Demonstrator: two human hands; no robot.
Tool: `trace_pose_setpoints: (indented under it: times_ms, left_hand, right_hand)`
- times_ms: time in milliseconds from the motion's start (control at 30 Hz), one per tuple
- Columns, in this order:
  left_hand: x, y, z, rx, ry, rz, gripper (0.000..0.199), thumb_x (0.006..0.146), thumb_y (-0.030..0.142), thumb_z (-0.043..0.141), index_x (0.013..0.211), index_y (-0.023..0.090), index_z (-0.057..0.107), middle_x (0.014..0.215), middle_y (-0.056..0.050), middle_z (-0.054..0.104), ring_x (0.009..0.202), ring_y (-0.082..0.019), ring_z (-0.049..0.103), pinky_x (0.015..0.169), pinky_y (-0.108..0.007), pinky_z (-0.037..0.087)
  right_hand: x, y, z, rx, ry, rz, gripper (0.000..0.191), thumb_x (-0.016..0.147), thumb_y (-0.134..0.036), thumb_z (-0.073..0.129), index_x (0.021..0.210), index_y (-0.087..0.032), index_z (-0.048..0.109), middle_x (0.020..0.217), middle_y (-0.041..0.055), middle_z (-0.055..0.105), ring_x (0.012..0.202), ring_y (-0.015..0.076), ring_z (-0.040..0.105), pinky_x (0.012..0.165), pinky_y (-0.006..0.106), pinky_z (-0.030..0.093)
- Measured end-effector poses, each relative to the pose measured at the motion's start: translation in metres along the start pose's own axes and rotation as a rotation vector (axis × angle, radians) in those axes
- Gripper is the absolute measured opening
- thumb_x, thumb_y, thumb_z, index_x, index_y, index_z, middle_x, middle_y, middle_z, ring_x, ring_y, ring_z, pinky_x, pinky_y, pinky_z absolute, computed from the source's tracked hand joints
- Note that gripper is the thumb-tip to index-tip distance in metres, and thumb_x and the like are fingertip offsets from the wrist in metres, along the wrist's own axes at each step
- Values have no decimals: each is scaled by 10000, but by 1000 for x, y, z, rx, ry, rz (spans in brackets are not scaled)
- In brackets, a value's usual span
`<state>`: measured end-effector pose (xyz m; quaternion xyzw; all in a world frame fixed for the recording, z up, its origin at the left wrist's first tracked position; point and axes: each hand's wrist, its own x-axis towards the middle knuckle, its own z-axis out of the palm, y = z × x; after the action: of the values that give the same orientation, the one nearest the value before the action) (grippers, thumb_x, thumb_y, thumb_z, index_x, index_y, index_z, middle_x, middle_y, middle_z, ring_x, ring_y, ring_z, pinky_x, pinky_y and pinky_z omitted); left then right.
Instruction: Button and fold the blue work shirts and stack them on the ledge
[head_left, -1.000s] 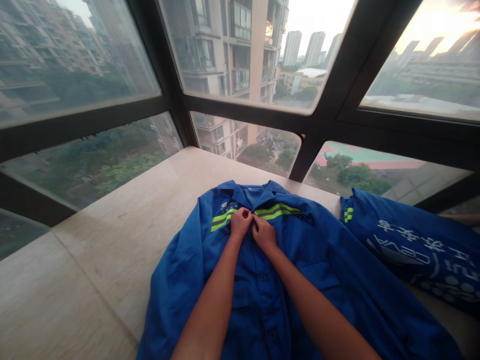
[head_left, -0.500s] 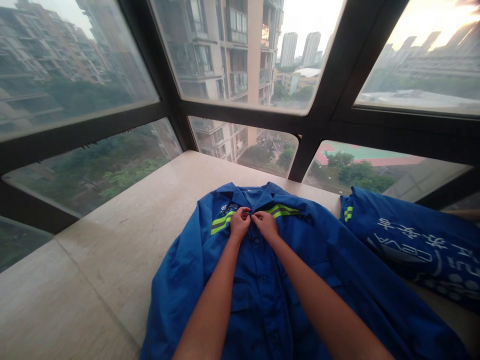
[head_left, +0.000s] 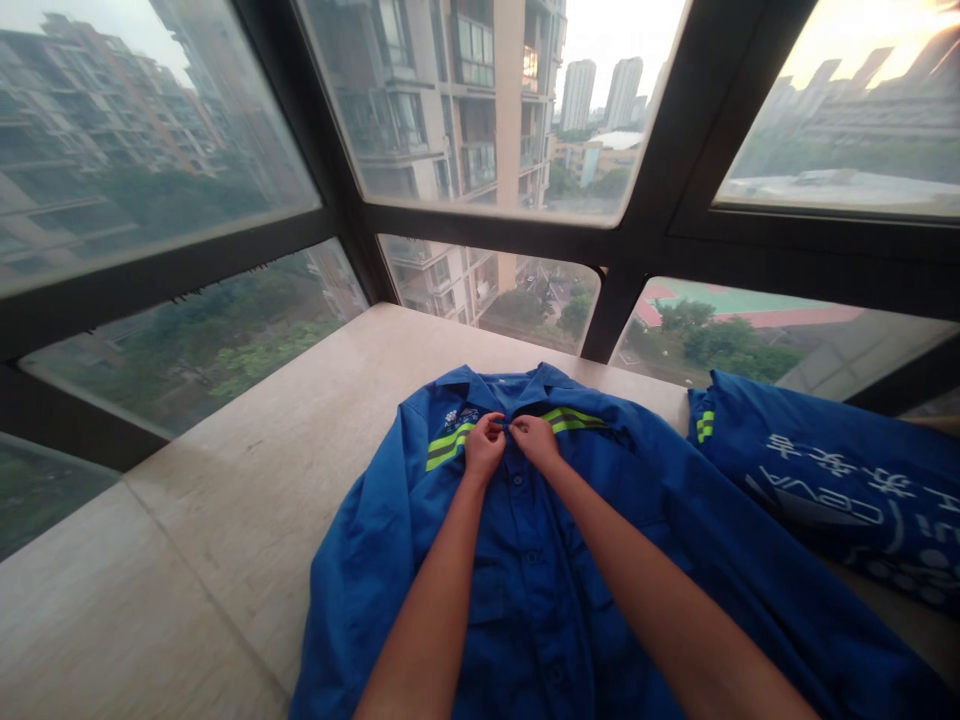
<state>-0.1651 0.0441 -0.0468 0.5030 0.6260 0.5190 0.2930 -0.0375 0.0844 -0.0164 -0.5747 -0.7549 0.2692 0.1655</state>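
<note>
A blue work jacket (head_left: 630, 540) with yellow-green reflective stripes lies front up, its collar (head_left: 551, 385) pointing away from me. Just below the collar, my left hand (head_left: 485, 446) pinches the front edge from the left. Opposite it, my right hand (head_left: 534, 440) pinches the same edge, fingertips close to those of the left. Whatever button is between the fingers is hidden. Lower on the front, buttons (head_left: 517, 481) run down the placket. Both forearms cross over the jacket's body.
The jacket rests on a pale stone window ledge (head_left: 225, 500). To the right lies a folded blue garment (head_left: 825, 460) with white lettering and a small checked stripe. Dark window frames (head_left: 480, 228) with glass panes enclose the ledge on the far and left sides.
The whole view has shifted slightly, so the jacket and hands appear a little further right. Both hands stay pinched at the jacket's upper front edge.
</note>
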Motion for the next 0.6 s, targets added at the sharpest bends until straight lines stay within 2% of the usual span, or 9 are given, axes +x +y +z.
trace_pose_setpoints:
  times_ms: [133, 267, 467, 600]
  left_hand:
    - [-1, 0, 0, 2, -10, 12, 329, 747, 71, 577, 1052, 159, 665, 849, -47, 707, 740, -138, 675, 697, -246, 557]
    - [-2, -1, 0, 8, -11, 22, 334, 752, 73, 578, 1063, 157, 665, 855, -50, 712, 753, -146, 679, 702, -255, 561]
    - [-4, 1, 0, 20, -7, 29, 329, 754, 66, 578, 1053, 164, 672, 866, -52, 718, 763, -148, 680, 713, -258, 564]
    - [-6, 2, 0, 22, -3, 28, 335, 759, 68, 580, 1067, 168, 667, 888, -58, 721, 779, -151, 690, 719, -261, 573]
  right_hand:
    - [-12, -8, -11, -119, -4, -112, 230, 903, -301, 548, 1047, -246, 718, 1004, 69, 746, 945, 210, 677, 756, 256, 446]
    - [-13, -15, -18, -198, -21, -158, 213, 909, -292, 532, 1013, -243, 711, 1002, 89, 740, 951, 239, 682, 782, 294, 446]
    - [-18, -21, -13, -222, 26, -89, 238, 936, -283, 491, 1006, -202, 704, 990, 136, 732, 928, 243, 688, 801, 313, 444]
    - [-22, -14, -3, -157, 73, 5, 254, 947, -303, 478, 1027, -237, 710, 956, 86, 744, 906, 213, 690, 728, 266, 447]
